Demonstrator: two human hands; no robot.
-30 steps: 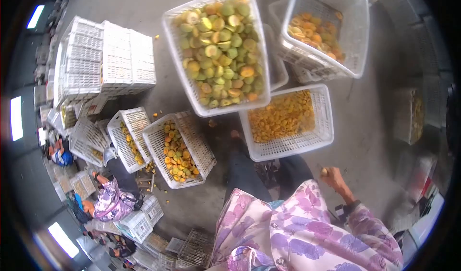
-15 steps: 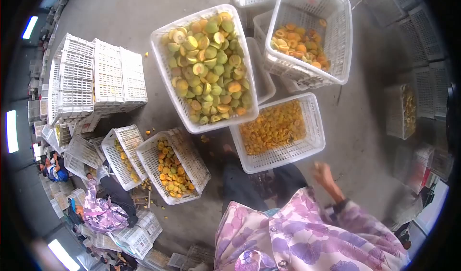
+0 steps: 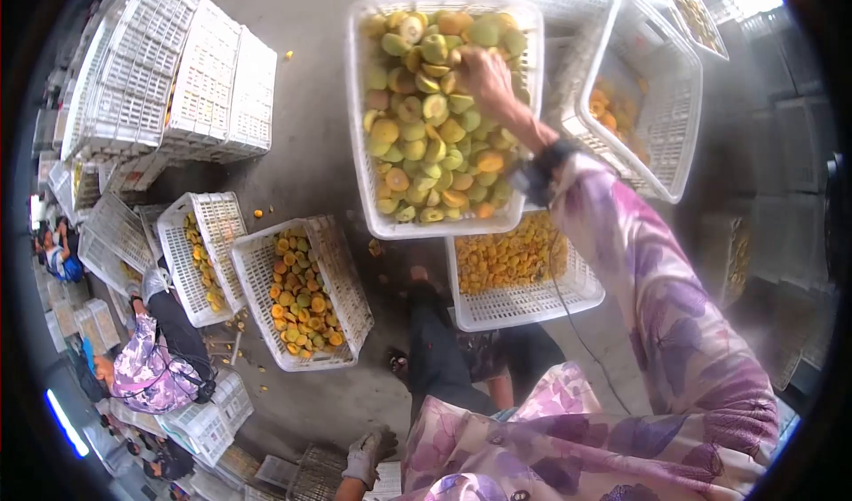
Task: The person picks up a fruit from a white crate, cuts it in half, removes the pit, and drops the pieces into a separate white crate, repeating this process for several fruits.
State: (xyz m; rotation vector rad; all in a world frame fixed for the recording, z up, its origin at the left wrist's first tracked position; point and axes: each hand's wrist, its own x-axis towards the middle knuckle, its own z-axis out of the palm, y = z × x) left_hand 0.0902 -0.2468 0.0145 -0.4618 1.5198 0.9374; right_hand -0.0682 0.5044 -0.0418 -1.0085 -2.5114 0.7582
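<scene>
My right hand (image 3: 490,79) reaches into the upper part of a white crate (image 3: 358,146) heaped with green and orange fruit halves (image 3: 435,106). Its fingers are curled down among the fruit; what they grip is hidden and blurred. A second white crate (image 3: 532,310), holding flattened orange fruit pieces (image 3: 510,257), stands in front of my legs, partly under the first one. My left hand (image 3: 366,457), in a pale glove, is low beside my body at the bottom edge, with fingers apart and nothing visible in it.
At the upper right a deep white crate (image 3: 679,102) contains orange halves. Two tilted crates of fruit, one nearer (image 3: 266,341) and one farther (image 3: 177,279), lie to the left. Stacked crates (image 3: 200,75) rise behind them. A co-worker (image 3: 155,368) sits at the lower left. A thin cord (image 3: 581,332) hangs by my sleeve.
My right hand has moved from beside my legs up and forward into the heaped crate. The gloved left hand has come into view. The whole view has shifted, with the crates placed differently in it.
</scene>
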